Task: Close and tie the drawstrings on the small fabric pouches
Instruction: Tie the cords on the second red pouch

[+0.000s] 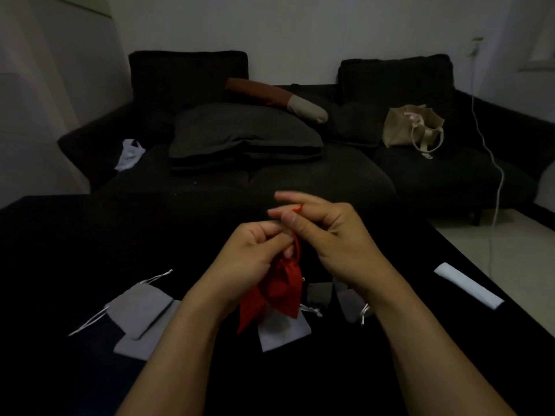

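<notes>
Pinching my red pouch's (274,291) neck in my left hand (255,250), my right hand (324,232) gripping its cord (297,208), grey pouches (141,307) beside on the table (75,235).

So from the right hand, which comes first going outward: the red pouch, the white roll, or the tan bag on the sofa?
From the right hand:
1. Red pouch, held between both hands.
2. White roll, on the table to the right.
3. Tan bag, far back on the sofa.
</notes>
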A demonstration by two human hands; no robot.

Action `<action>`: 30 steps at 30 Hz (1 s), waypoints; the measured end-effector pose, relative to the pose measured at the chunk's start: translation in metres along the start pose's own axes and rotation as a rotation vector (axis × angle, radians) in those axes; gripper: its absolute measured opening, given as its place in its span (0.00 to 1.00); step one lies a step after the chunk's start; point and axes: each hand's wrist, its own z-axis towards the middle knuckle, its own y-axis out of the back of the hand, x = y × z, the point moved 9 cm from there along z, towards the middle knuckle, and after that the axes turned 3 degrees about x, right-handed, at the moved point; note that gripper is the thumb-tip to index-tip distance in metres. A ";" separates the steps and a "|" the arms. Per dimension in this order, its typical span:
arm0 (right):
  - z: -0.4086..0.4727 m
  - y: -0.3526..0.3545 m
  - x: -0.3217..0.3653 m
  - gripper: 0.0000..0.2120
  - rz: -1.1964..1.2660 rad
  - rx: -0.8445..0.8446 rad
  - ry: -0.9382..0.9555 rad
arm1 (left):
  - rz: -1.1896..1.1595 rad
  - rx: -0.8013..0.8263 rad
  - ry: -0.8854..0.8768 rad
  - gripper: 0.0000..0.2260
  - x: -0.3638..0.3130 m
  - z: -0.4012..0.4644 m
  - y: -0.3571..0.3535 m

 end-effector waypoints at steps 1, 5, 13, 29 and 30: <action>-0.001 0.000 -0.004 0.08 0.038 -0.006 -0.039 | -0.011 0.015 0.010 0.17 0.001 0.000 -0.002; -0.004 0.006 -0.021 0.10 0.179 -0.063 -0.168 | -0.178 0.064 0.077 0.15 0.007 0.004 -0.008; -0.010 0.009 -0.040 0.10 0.074 -0.035 -0.337 | 0.033 0.095 0.096 0.13 0.014 0.002 -0.015; -0.022 -0.007 -0.040 0.10 0.221 0.080 -0.559 | -0.270 -0.151 0.119 0.06 0.020 0.000 0.011; -0.023 -0.007 -0.040 0.09 0.229 0.087 -0.562 | -0.258 -0.147 0.115 0.06 0.019 -0.001 0.012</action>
